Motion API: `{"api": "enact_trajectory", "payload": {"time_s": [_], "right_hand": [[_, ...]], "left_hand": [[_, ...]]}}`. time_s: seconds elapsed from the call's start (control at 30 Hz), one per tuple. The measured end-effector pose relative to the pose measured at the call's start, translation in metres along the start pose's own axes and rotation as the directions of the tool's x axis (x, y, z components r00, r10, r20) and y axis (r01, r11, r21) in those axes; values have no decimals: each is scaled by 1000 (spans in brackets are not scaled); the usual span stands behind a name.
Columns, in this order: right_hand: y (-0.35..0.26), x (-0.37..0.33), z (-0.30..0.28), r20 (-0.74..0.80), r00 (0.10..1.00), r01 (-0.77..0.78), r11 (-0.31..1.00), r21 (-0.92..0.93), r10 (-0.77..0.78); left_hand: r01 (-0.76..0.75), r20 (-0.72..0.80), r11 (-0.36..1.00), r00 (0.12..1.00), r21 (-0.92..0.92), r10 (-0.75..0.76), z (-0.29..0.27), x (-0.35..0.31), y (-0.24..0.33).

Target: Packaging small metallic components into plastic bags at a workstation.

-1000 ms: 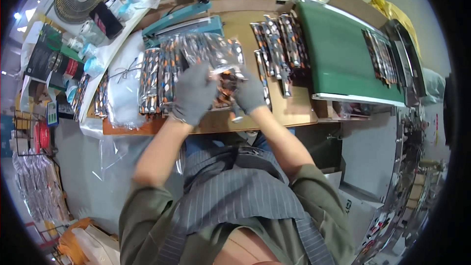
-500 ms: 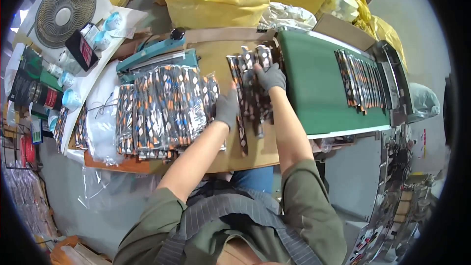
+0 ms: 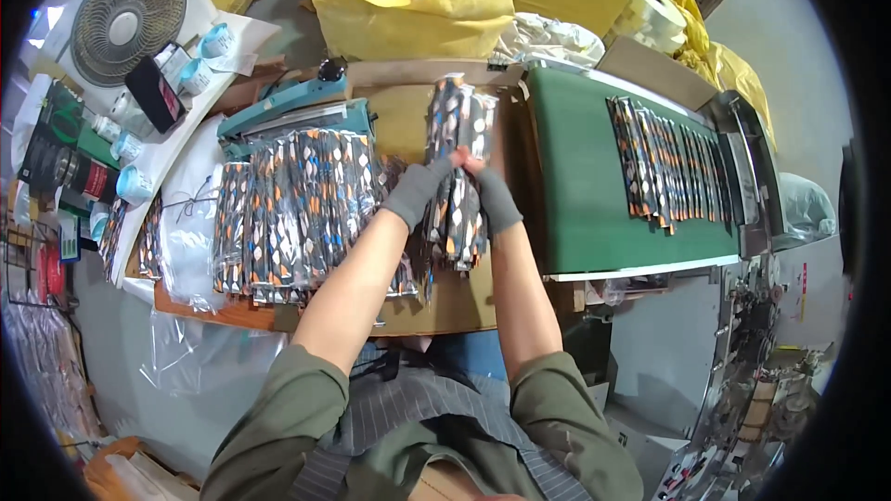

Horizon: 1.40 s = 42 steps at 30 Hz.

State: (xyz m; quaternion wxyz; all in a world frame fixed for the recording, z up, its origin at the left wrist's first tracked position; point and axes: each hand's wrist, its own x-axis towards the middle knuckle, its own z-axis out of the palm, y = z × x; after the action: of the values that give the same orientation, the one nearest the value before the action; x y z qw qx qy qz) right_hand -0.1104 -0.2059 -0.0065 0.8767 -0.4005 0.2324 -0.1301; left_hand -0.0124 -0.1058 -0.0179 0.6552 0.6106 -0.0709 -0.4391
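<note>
Currently, left hand (image 3: 416, 193) and right hand (image 3: 497, 197), both gloved and half-curled, are gripping bundle of patterned packets (image 3: 456, 218) from either side. Bundle is sitting between hands, over brown surface (image 3: 450, 309). Larger packet pile (image 3: 302, 209) is lying left of left hand; green belt (image 3: 577, 186) is carrying packet row (image 3: 661, 162) right of right hand.

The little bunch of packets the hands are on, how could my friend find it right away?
Find the wide green surface on the right, then look left to the brown tabletop. A small bunch of dark patterned packets is there, between the gloved left hand and right hand. Unlike the big pile farther left and the row on the green surface, it has hands on it.
</note>
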Motion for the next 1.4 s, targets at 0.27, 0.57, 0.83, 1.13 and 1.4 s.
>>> {"api": "enact_trajectory", "payload": {"time_s": [0.27,0.57,0.83,1.13,1.4], "right_hand": [[0,-27,-14,-46,983,154,928,-339,-180],[4,-28,2,-78,996,13,966,-259,-34],[-21,19,-3,-68,943,205,728,-654,-327],[19,85,-20,-77,992,41,843,-536,-97],[-48,-54,57,145,885,459,883,-101,-443]], "left_hand": [[-140,-148,934,969,329,197,22,-41,-2],[-210,-30,977,978,-43,209,9,-63,2],[-57,-178,903,973,425,146,4,-5,19],[-25,-19,992,999,121,28,-14,26,12],[-540,185,839,833,68,521,15,-74,54]]}}
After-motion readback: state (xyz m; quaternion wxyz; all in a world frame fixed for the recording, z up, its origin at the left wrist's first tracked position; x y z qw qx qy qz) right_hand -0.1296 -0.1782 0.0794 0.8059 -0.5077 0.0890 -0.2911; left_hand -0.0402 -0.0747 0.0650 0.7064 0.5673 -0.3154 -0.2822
